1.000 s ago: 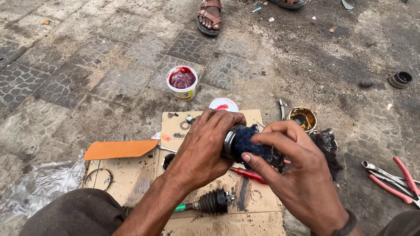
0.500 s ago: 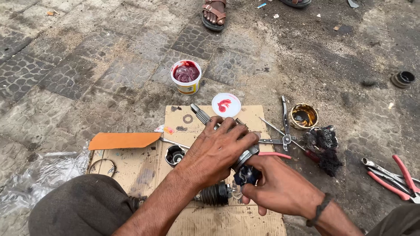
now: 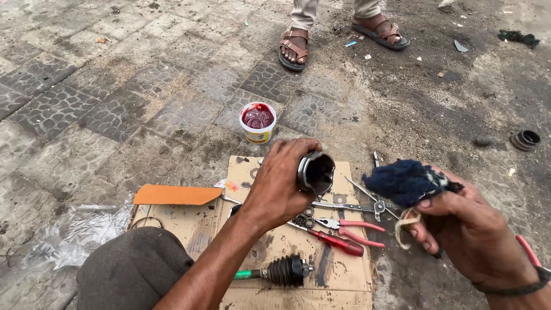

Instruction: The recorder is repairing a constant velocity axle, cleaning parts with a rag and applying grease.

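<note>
My left hand [image 3: 282, 182] holds a dark metal cup-shaped joint housing [image 3: 316, 171], its open mouth turned toward me, above a sheet of cardboard [image 3: 344, 270]. My right hand [image 3: 468, 227] is off to the right and grips a dark blue rag [image 3: 404, 181] with a frayed string hanging below it. The two hands are apart. Below my left arm an axle shaft with a black ribbed rubber boot [image 3: 284, 271] lies on the cardboard.
Red-handled pliers [image 3: 344, 234] and other metal tools lie on the cardboard. A small tub of red grease [image 3: 258, 121] stands beyond it. An orange card [image 3: 175, 195] and clear plastic [image 3: 74, 229] lie left. Another person's sandalled feet [image 3: 295, 49] stand ahead. A round part [image 3: 526, 139] sits far right.
My hands have come apart: the right hand pulled the blue rag away to the right, and the left hand lifted the metal housing with its mouth now showing.
</note>
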